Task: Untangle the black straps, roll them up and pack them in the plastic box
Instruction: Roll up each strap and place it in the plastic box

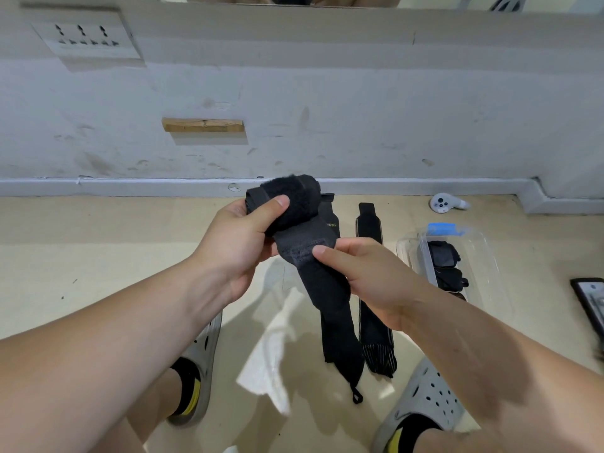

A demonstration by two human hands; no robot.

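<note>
My left hand (243,241) grips the rolled end of a black strap (294,207), thumb on the fuzzy velcro patch. My right hand (362,276) pinches the same strap just below the roll, and its loose tail hangs down to a small loop near the floor. Behind it a second black strap (328,217) shows partly, lying on the floor. A third black strap (372,289) lies flat to the right of it. The clear plastic box (483,256) stands on the floor at the right, with two rolled black straps (446,266) inside.
A white controller (446,203) lies by the skirting at the far right. A dark flat device (591,302) sits at the right edge. A clear plastic bag (277,338) lies on the floor between my feet in grey clogs. The grey wall stands close ahead.
</note>
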